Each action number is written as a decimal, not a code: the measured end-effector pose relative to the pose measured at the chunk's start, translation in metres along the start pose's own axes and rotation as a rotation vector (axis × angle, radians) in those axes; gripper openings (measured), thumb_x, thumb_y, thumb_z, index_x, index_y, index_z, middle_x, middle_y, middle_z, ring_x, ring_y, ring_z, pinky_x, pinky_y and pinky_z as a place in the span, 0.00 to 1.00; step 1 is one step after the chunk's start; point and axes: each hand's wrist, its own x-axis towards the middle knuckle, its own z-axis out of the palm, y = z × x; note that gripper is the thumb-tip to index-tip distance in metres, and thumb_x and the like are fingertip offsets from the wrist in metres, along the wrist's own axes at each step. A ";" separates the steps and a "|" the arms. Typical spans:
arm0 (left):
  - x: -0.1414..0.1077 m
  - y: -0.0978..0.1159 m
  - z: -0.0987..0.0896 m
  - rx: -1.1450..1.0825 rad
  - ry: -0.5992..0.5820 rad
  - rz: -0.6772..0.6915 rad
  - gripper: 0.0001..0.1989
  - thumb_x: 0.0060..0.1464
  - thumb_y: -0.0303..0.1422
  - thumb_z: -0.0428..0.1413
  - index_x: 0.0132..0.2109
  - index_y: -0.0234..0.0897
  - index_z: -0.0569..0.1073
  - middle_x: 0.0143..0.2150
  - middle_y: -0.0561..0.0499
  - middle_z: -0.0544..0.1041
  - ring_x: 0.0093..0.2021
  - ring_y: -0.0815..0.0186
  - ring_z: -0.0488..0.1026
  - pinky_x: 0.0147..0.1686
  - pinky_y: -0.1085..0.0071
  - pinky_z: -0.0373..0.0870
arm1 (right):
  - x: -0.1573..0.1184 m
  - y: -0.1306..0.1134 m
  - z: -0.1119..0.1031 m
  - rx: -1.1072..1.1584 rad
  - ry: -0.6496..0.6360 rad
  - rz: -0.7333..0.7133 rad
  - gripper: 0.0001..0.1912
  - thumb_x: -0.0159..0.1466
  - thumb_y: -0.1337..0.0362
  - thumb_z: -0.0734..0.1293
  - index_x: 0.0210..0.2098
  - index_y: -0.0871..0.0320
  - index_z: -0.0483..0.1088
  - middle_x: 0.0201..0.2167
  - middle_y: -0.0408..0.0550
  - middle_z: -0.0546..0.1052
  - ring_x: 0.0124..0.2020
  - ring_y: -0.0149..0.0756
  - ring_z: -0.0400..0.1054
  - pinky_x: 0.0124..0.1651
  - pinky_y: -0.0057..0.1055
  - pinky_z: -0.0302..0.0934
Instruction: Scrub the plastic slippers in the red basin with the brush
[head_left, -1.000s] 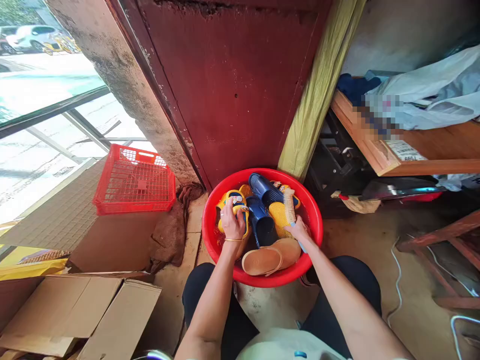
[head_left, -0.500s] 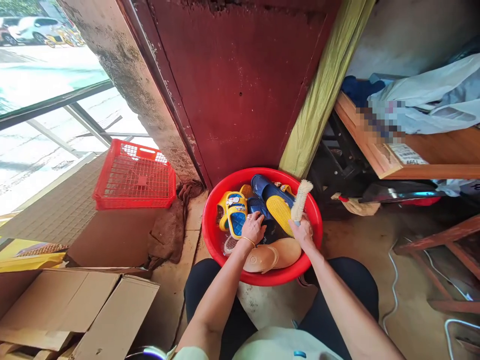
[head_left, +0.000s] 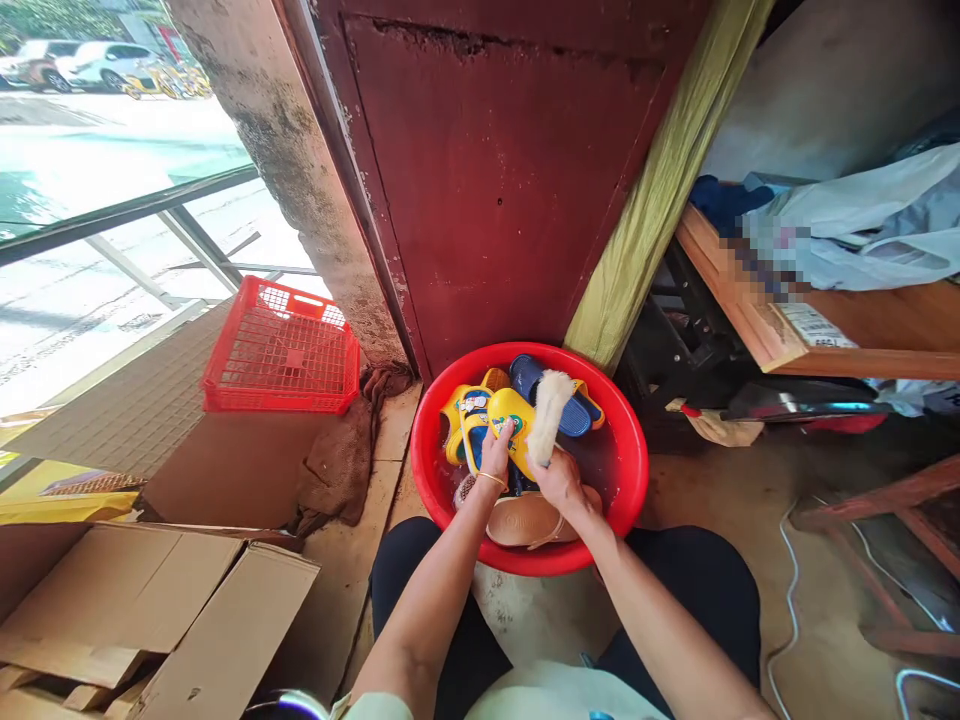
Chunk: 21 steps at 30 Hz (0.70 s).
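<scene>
A red basin point(head_left: 637, 440) of dark water and footwear stands between my knees. My left hand point(head_left: 496, 452) grips a yellow slipper point(head_left: 504, 408) with a cartoon figure, tilted up over the basin. In my right hand point(head_left: 561, 482) is a scrubbing brush point(head_left: 552, 405), its pale bristles upright close beside the slipper; whether they touch I cannot tell. A yellow-and-blue sandal point(head_left: 474, 403) lies to the left. Behind the brush rests a navy slipper point(head_left: 526, 374). Nearest me, a tan shoe point(head_left: 521, 520) lies sole up, partly behind my right wrist.
A red plastic crate point(head_left: 281, 345) and a brown cloth point(head_left: 349, 455) lie to the left, with cardboard boxes point(head_left: 112, 600) nearer. Behind the basin are a dark red door point(head_left: 499, 200) and a yellow-green curtain point(head_left: 660, 190). A wooden table point(head_left: 840, 350) and stool point(head_left: 892, 500) stand right.
My left hand has taken hold of the yellow slipper and raised it. My right hand has brought the brush leftward, next to the slipper. The view has shifted slightly.
</scene>
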 end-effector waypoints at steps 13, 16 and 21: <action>0.005 0.021 -0.006 -0.100 0.081 -0.011 0.23 0.48 0.42 0.66 0.50 0.37 0.77 0.48 0.47 0.81 0.50 0.57 0.78 0.54 0.59 0.72 | -0.006 0.013 -0.071 -0.479 -0.312 -0.007 0.31 0.73 0.66 0.54 0.73 0.41 0.52 0.43 0.50 0.78 0.39 0.37 0.76 0.42 0.30 0.67; 0.009 0.027 -0.009 -0.147 0.144 -0.030 0.26 0.48 0.41 0.66 0.53 0.38 0.75 0.48 0.48 0.81 0.47 0.60 0.78 0.53 0.62 0.74 | -0.009 0.041 -0.074 -0.412 -0.346 0.082 0.30 0.72 0.65 0.56 0.72 0.43 0.55 0.43 0.49 0.80 0.39 0.38 0.77 0.44 0.31 0.69; 0.009 0.028 -0.002 -0.205 0.147 -0.192 0.27 0.52 0.48 0.63 0.53 0.35 0.75 0.47 0.44 0.81 0.45 0.59 0.79 0.48 0.63 0.77 | 0.004 0.042 -0.049 -0.007 -0.172 -0.047 0.29 0.70 0.65 0.56 0.70 0.53 0.59 0.56 0.51 0.78 0.55 0.39 0.73 0.57 0.35 0.68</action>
